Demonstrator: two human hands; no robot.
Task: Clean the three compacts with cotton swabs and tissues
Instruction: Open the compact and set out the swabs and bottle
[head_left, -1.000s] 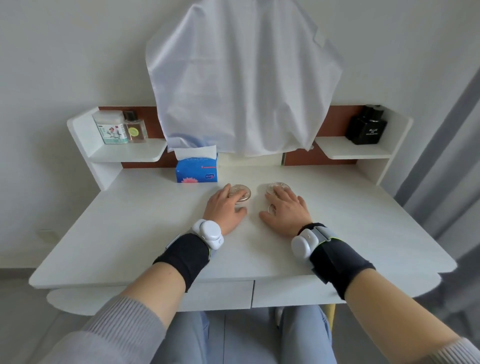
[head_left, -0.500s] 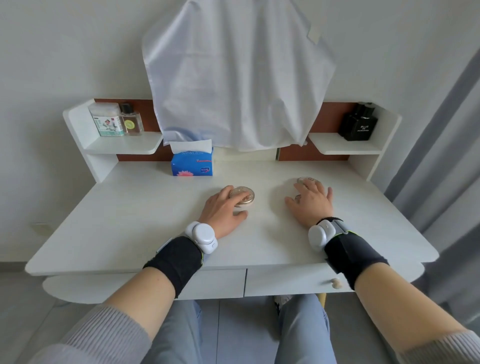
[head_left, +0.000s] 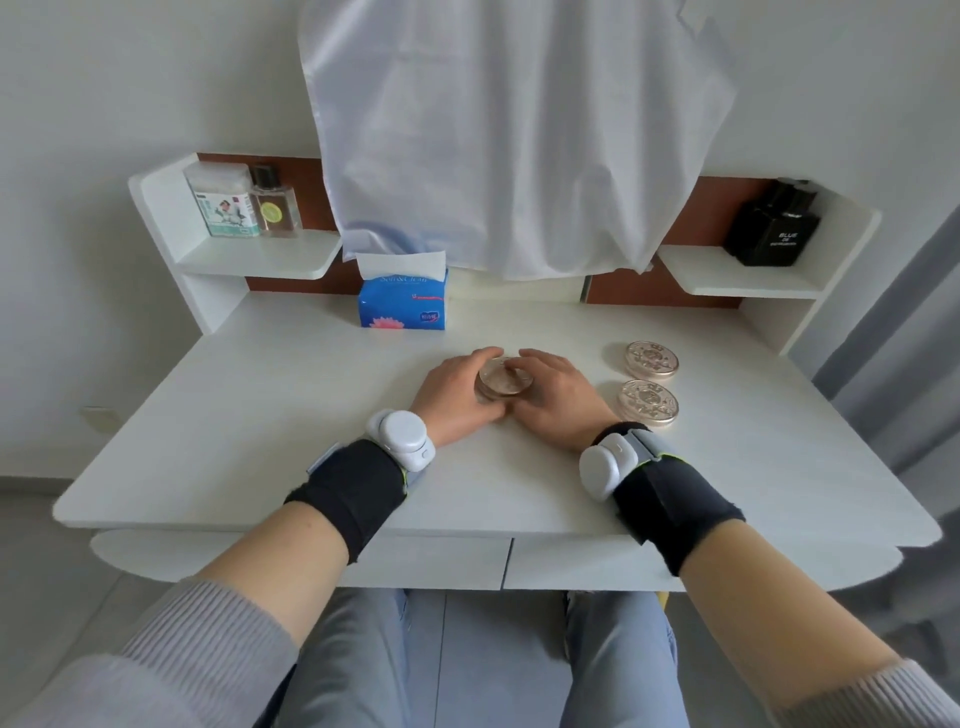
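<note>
**Both hands closing round one compact at mid-desk**

The left hand and the right hand are meeting at the middle of the white desk, each curling its fingers round the middle compact from its own side. The left thumb is lying along the rim and the right fingertips are resting on the embossed lid. Whether the case is sitting flat on the desk or is slightly raised cannot be told.

From that compact, two more are lying lid-up and untouched: the far compact at about 2 o'clock and the near compact at about 3 o'clock, just beside each other and just past the right hand.

A blue tissue box is standing at 11 o'clock with a sheet sticking up. Further out at 10 o'clock, the left shelf is carrying a cotton swab box with a small bottle touching its right side. At 1 o'clock a black bottle is sitting on the right shelf. A white cloth is hanging at 12 o'clock.
</note>
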